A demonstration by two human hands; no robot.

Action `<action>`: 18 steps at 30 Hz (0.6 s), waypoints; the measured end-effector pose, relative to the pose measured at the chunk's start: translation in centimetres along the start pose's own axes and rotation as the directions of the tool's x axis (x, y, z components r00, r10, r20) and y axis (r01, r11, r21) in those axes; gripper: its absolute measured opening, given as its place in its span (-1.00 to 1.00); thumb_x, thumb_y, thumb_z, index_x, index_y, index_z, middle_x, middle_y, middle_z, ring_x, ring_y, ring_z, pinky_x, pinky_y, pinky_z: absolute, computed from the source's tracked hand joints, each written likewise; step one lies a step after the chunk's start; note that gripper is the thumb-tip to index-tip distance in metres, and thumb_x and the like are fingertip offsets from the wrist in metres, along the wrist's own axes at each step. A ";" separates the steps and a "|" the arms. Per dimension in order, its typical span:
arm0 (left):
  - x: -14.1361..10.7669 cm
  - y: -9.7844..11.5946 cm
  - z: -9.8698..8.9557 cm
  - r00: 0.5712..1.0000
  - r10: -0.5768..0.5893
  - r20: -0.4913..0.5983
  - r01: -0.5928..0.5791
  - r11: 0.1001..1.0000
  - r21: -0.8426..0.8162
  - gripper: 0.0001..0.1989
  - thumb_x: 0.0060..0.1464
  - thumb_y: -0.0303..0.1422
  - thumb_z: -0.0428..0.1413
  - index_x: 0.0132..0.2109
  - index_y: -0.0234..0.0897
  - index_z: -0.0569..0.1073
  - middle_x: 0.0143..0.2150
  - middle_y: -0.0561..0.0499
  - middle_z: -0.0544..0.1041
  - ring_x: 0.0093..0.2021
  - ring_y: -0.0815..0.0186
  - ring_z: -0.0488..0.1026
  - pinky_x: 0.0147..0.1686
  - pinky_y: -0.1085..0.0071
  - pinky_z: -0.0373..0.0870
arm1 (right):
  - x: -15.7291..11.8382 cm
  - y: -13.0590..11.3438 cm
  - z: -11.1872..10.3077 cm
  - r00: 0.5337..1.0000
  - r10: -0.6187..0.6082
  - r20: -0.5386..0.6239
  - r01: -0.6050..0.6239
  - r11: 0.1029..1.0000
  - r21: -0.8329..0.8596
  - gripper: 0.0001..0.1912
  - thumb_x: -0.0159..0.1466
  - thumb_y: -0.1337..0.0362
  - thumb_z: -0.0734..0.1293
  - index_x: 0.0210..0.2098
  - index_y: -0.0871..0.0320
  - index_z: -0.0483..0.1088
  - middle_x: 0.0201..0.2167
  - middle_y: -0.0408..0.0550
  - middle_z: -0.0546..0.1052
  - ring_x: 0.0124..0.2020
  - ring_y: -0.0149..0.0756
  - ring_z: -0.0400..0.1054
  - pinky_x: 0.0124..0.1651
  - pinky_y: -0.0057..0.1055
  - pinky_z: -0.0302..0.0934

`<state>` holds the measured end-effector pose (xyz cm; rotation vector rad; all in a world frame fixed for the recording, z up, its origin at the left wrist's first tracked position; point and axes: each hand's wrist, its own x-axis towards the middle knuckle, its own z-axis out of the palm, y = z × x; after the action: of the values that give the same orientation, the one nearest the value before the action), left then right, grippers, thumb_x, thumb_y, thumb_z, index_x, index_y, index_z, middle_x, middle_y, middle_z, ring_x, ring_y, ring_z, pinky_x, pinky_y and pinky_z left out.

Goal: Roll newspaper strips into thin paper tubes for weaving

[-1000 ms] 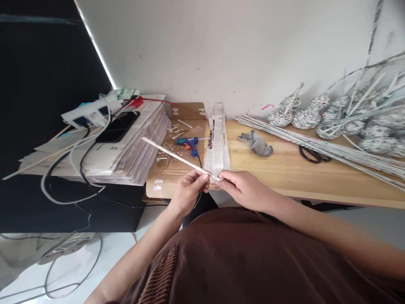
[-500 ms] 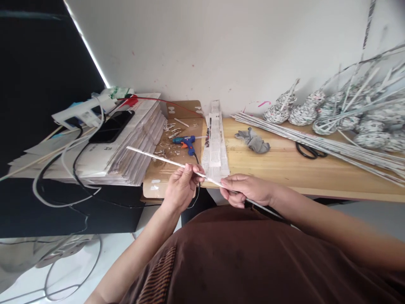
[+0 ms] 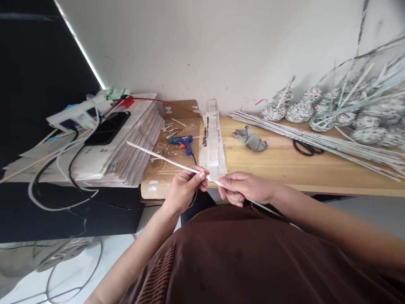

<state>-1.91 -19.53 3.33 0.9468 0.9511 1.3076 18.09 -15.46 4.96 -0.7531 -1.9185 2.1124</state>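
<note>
A long thin rolled paper stick (image 3: 158, 156) runs across in front of me, between both hands and above the table's near edge. My left hand (image 3: 186, 185) is closed on it, thumb and fingers pinching near its middle. Close by on the right, my right hand (image 3: 242, 187) also grips the stick, which passes on under my right forearm. Its left end points up over the cardboard. Behind the hands lie flat newspaper strips (image 3: 212, 156), overlapping one another. A blue glue gun (image 3: 185, 143) rests on the cardboard, left of the strips.
A tall paper stack (image 3: 126, 160) at left carries a phone (image 3: 107, 128), a power strip (image 3: 77, 112) and cables. On the wooden table lie a grey cloth (image 3: 249, 138), a bundle of paper sticks (image 3: 303, 137), black-handled scissors (image 3: 305, 147) and several woven paper shapes (image 3: 276, 105).
My left hand has turned, its thumb now lying over the stick towards the right. The stick's left part tilts up a little more. My right hand has hardly moved.
</note>
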 end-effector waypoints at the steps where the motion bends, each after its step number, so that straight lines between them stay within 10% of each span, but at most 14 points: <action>1: 0.0 0.0 0.0 1.000 -0.009 -0.006 0.009 1.000 -0.016 -0.80 0.00 -0.30 0.27 -0.26 -0.34 0.52 -0.49 0.06 0.46 -0.49 0.46 0.40 -0.53 0.58 0.36 | -0.1 -0.1 -0.1 1.000 0.008 -0.023 -0.009 0.999 -0.044 -0.52 0.38 -0.06 0.06 -0.35 0.19 0.32 -0.71 -0.30 0.13 -0.67 -0.45 0.07 -0.50 -0.45 0.11; 5: 0.0 -0.1 0.3 1.000 -0.017 -0.002 0.017 1.000 0.016 -0.79 0.02 -0.29 0.26 -0.24 -0.32 0.48 -0.50 0.08 0.43 -0.50 0.46 0.38 -0.55 0.58 0.34 | -0.4 -0.8 0.4 0.944 -0.187 -0.272 0.009 0.838 -0.546 -0.62 0.36 0.01 0.16 -0.38 0.17 0.35 -0.63 -0.23 0.27 -0.59 -0.46 0.10 -0.48 -0.48 -0.03; 9: -0.1 -0.4 0.9 0.999 0.031 -0.035 -0.028 0.996 0.081 -0.80 0.05 -0.28 0.24 -0.26 -0.32 0.45 -0.49 0.08 0.46 -0.50 0.45 0.40 -0.49 0.53 0.39 | -0.2 -0.8 1.1 0.863 -0.428 -0.268 -0.013 0.512 -0.859 -0.73 0.39 0.17 0.14 -0.35 0.17 0.33 -0.53 -0.14 0.40 -0.51 -0.41 0.20 -0.41 -0.44 -0.05; 13: -0.3 -0.6 1.2 0.995 0.028 -0.095 -0.022 0.998 0.058 -0.79 0.05 -0.27 0.23 -0.27 -0.33 0.45 -0.48 0.06 0.46 -0.50 0.45 0.41 -0.49 0.52 0.39 | 0.0 -0.4 1.2 0.824 -0.547 -0.149 -0.065 0.170 -0.983 -0.74 0.39 0.28 0.13 -0.35 0.21 0.36 -0.53 -0.05 0.45 -0.47 -0.33 0.27 -0.34 -0.36 -0.05; 18: -0.4 -1.2 1.6 0.999 -0.005 -0.050 0.005 1.000 -0.004 -0.78 0.09 -0.25 0.20 -0.22 -0.33 0.46 -0.50 0.10 0.40 -0.52 0.49 0.33 -0.56 0.58 0.27 | 0.1 -0.1 1.1 0.785 -0.612 -0.096 -0.087 0.045 -0.995 -0.72 0.39 0.27 0.15 -0.38 0.21 0.39 -0.55 -0.04 0.47 -0.49 -0.32 0.28 -0.33 -0.34 -0.06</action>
<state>0.02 -20.02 2.72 0.9122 0.9886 1.3338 17.49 -16.35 5.06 -0.8242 -2.5996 -0.0974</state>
